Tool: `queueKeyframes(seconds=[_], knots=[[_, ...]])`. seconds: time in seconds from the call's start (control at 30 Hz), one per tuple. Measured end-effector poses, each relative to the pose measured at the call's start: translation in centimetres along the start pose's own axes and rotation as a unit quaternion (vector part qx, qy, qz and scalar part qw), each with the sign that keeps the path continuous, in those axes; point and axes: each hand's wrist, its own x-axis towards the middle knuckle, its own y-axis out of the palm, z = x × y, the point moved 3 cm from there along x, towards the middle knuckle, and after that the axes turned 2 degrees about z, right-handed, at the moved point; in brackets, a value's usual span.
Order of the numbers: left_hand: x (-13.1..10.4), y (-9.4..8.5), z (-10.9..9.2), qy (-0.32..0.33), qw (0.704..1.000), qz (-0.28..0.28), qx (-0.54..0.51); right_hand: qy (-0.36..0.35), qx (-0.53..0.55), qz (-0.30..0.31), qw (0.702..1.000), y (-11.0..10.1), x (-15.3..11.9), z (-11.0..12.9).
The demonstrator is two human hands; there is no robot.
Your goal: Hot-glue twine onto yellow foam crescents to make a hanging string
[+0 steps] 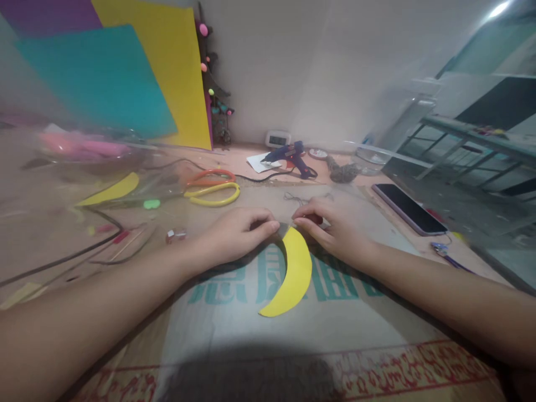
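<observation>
Nearest the camera, a red-patterned band [419, 365] runs along the near side of a pale work surface [372, 332] printed with large green characters, a dark shadow falling across it. At the centre lies a yellow crescent [299, 262], its pointed tip toward the near side and its dark upper end at the far side, between two bare hands. The step in hand looks like close fingertip work at that dark end; the next move seems to call for a steady hold and small, careful finger movements. The left hand [234, 237] is nearly closed, fingers curled and thumb drawn in – it appears to pinch the dark end. The right hand [322, 223] is curled too, thumb and forefinger close together just beside the same end – whether it grips anything, I cannot tell. On the far side sit a blue glue gun [288, 153] and, farther left, a yellow scissor handle [215, 198]; a second yellow crescent shape [111, 190] lies at far left, and a phone [410, 209] at right
</observation>
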Motion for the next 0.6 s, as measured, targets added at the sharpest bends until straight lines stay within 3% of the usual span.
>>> queueKeyframes(seconds=[0.6], knots=[[0.10, 0.41, 0.45, 0.036, 0.999, 0.024, -0.014, -0.015, 0.019, -0.007, 1.000, -0.15, -0.06, 0.33]])
